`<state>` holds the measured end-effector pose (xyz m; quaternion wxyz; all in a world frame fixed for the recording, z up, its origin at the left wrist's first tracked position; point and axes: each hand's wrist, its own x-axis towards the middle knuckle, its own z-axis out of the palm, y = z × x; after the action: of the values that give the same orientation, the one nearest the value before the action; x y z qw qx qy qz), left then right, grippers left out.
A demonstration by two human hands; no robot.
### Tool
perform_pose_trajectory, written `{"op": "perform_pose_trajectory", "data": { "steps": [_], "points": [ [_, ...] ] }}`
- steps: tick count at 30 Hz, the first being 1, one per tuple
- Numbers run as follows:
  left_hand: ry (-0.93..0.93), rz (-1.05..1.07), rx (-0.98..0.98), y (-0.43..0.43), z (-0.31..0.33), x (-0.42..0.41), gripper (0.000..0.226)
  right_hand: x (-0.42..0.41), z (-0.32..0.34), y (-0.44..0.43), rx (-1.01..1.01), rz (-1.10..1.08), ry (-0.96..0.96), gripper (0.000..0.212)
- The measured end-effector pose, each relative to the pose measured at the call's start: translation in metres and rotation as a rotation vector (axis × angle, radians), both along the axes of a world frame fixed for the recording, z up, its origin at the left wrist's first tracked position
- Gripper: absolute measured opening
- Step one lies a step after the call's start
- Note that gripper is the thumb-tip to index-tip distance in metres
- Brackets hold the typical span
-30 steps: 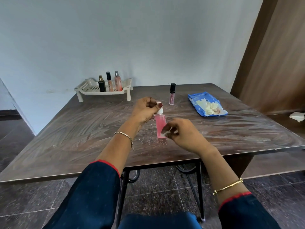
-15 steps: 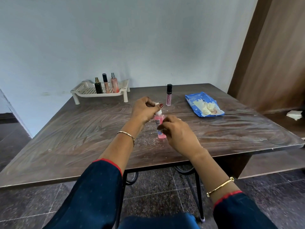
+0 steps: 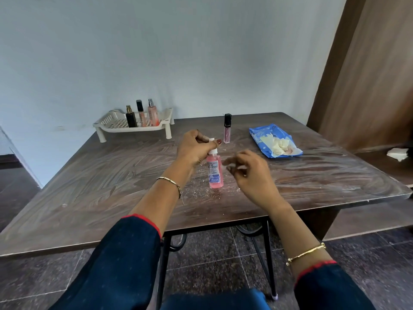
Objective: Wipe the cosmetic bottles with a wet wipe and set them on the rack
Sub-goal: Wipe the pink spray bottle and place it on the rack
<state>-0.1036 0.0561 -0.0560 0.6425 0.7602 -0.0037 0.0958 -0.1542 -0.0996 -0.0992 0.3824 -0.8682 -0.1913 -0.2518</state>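
– At table centre, what has the left hand (image 3: 194, 148)?
– Its fingers pinch the cap (image 3: 214, 151) of the pink bottle (image 3: 215, 173), upright on the table (image 3: 89, 198).
– And the right hand (image 3: 252, 175)?
– Just beside the bottle, fingers curled, blurred. Whether it holds anything, I can't tell.
– Farther out?
– Gloss tube (image 3: 227, 130), wipe pack (image 3: 274, 139), rack (image 3: 107, 121) with three bottles (image 3: 153, 113).

Spray bottle (image 3: 215, 170) stands mid-table (image 3: 89, 193); rack (image 3: 134, 127) behind-left, wipe packet (image 3: 273, 139) behind-right.
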Motion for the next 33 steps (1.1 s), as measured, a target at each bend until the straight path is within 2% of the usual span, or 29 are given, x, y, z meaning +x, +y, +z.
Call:
{"op": "perform_pose_trajectory", "data": {
  "steps": [3,9,15,19,24,28,31,33],
  "points": [
    [-0.005,0.037,0.029,0.003,0.001,-0.001,0.033,0.005,0.005,0.013,0.028,-0.021,-0.039,0.019],
    [0.0,0.064,0.033,0.011,-0.004,-0.004,0.041,0.008,0.004,0.031,-0.038,-0.068,-0.108,0.019],
    [-0.03,-0.088,0.043,0.013,-0.005,-0.009,0.028,0.009,0.007,0.031,-0.067,-0.073,-0.101,0.017],
    [0.06,-0.204,0.033,0.019,0.0,-0.01,0.026,0.009,0.01,0.03,-0.081,-0.081,-0.103,0.017],
    [0.051,-0.224,0.034,0.024,0.001,-0.007,0.023,0.009,0.009,0.032,-0.135,-0.105,-0.13,0.017],
    [0.012,-0.179,-0.006,0.021,-0.002,-0.006,0.016,0.003,0.012,0.038,-0.325,-0.118,-0.215,0.012],
    [-0.012,-0.163,-0.036,0.014,-0.002,-0.006,0.017,-0.005,0.017,0.044,-0.506,-0.143,-0.222,0.023],
    [-0.029,-0.156,-0.026,0.009,-0.002,-0.007,0.015,-0.011,0.019,0.045,-0.551,-0.172,-0.224,0.028]
  ]
}}
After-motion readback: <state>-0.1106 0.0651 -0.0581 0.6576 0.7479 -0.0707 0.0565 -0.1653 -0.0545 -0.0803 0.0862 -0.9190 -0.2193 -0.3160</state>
